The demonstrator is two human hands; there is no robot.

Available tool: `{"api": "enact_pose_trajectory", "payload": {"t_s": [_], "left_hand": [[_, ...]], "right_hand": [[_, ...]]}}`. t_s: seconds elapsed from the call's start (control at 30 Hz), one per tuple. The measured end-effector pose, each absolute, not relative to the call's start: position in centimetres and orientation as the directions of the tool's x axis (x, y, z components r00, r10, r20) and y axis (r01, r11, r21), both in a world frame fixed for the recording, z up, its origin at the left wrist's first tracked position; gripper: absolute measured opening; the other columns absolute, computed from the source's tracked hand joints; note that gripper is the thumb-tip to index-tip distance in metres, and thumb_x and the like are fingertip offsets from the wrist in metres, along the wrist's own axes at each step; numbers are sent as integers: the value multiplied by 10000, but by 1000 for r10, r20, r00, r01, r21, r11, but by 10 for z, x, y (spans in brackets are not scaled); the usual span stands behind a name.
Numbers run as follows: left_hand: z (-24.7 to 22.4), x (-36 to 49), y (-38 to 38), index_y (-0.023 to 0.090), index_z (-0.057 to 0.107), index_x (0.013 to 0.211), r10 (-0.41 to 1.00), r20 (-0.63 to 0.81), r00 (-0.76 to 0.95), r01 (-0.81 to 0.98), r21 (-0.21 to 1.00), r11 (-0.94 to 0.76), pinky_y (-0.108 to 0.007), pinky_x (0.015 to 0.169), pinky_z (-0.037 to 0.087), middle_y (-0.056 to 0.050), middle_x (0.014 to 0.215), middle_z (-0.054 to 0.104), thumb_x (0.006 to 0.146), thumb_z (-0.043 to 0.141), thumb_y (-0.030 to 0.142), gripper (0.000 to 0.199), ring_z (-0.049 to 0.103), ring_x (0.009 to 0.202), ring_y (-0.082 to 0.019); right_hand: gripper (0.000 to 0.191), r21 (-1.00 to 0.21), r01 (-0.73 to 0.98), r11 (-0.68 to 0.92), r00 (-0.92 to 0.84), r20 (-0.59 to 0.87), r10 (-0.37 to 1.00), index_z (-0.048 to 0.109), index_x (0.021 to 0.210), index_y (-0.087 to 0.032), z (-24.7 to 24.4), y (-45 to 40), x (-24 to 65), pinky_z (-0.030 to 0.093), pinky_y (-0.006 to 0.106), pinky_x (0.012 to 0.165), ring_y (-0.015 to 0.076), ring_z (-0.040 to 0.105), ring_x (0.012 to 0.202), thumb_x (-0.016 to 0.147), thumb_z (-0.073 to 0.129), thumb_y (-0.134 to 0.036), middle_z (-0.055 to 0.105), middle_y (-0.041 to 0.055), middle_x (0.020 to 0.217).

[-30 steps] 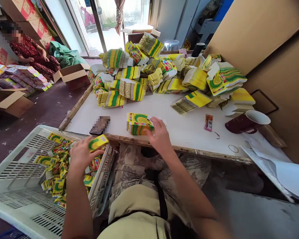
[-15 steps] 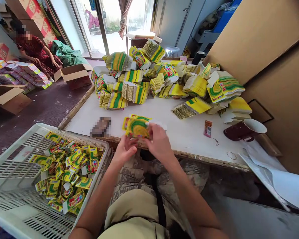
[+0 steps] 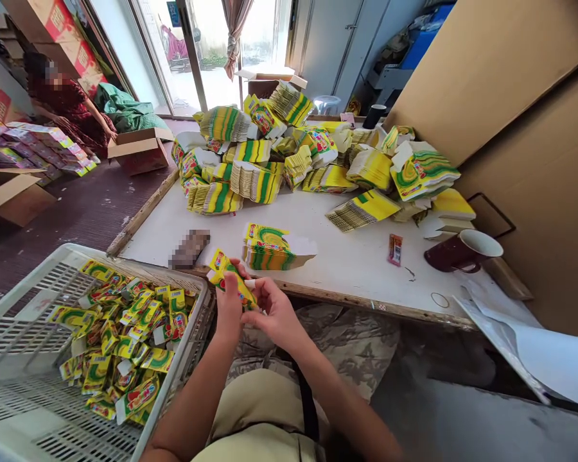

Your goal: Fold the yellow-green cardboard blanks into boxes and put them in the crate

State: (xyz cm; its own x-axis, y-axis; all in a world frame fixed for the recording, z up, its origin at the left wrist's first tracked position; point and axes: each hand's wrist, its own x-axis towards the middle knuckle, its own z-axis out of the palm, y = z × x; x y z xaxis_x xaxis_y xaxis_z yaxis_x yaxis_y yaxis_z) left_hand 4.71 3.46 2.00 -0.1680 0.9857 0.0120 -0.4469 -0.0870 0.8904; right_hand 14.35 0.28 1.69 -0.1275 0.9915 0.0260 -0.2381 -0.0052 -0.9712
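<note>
In the head view, a small yellow and green carton (image 3: 232,280) with red print is held tilted just off the table's front edge. My left hand (image 3: 228,313) is closed around it, thumb lying across its printed face. My right hand (image 3: 275,316) is closed at the carton's lower right end, its fingertips partly hidden there. A small white patch shows by my right fingertips; I cannot tell what it is. Just beyond my hands, a stack of flat yellow cartons (image 3: 270,251) lies on the white table (image 3: 337,256), white flaps pointing right.
A white plastic crate (image 3: 43,301) holding many small yellow cartons stands at the left. Bundles of flat cartons (image 3: 253,179) are heaped at the table's back. A maroon mug (image 3: 455,251) and a small wrapped packet (image 3: 394,249) sit right. Another person (image 3: 67,96) sits far left beside cardboard boxes.
Both hands have moved left and down, towards me, with a carton taken off the stack. The carton now points up and left in my left hand. The stack on the table is uncovered.
</note>
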Motion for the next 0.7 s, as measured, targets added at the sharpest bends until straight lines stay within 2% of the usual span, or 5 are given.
{"api": "enact_pose_trajectory", "payload": {"t_s": [0.1, 0.33, 0.47, 0.6, 0.7], "left_hand": [[22, 51, 29, 229, 611, 1076, 993, 78, -84, -492, 864, -109, -280, 727, 530, -53, 981, 635, 666, 571, 836, 733, 625, 838, -176], [15, 54, 29, 187, 701, 838, 985, 35, -167, -432, 896, -105, -240, 692, 504, -4, 789, 698, 803, 716, 468, 283, 630, 719, -137], [27, 38, 29, 211, 697, 1062, 989, 111, -96, -393, 909, -140, -332, 842, 522, -76, 1069, 717, 830, 630, 587, 447, 666, 965, -224], [58, 11, 25, 258, 439, 1425, 923, 373, 94, 6, 927, -375, -478, 1104, 365, -136, 1462, 481, 718, 582, 783, 892, 446, 1350, -331], [64, 7, 24, 230, 459, 1391, 874, 286, 394, 466, 757, -458, -521, 1094, 363, -150, 1361, 563, 660, 784, 590, 877, 510, 1279, -349]], "right_hand": [[362, -968, -250, 29, -36, 39, 999, 583, 851, -216, 20, 7, 157, 428, 241, 611, 125, 506, 653, 648, 832, -381, 542, -55, 697], [280, -954, -296, 51, 114, 17, 993, 585, 678, -216, 13, 7, 167, 472, 287, 649, 144, 544, 650, 695, 804, -390, 596, -33, 670], [161, -970, 27, 241, 231, 240, 943, 661, 709, -235, 13, 5, 181, 468, 308, 627, 168, 562, 669, 774, 756, -348, 625, -6, 693], [162, -603, 649, 464, 97, 670, 736, 749, 840, -298, 23, 1, 201, 467, 367, 810, 181, 597, 788, 897, 627, -209, 706, 10, 782], [275, -351, 699, 623, -139, 788, 600, 734, 954, -344, 26, -4, 203, 357, 415, 1076, 168, 621, 962, 926, 568, -127, 728, -30, 855]]}}
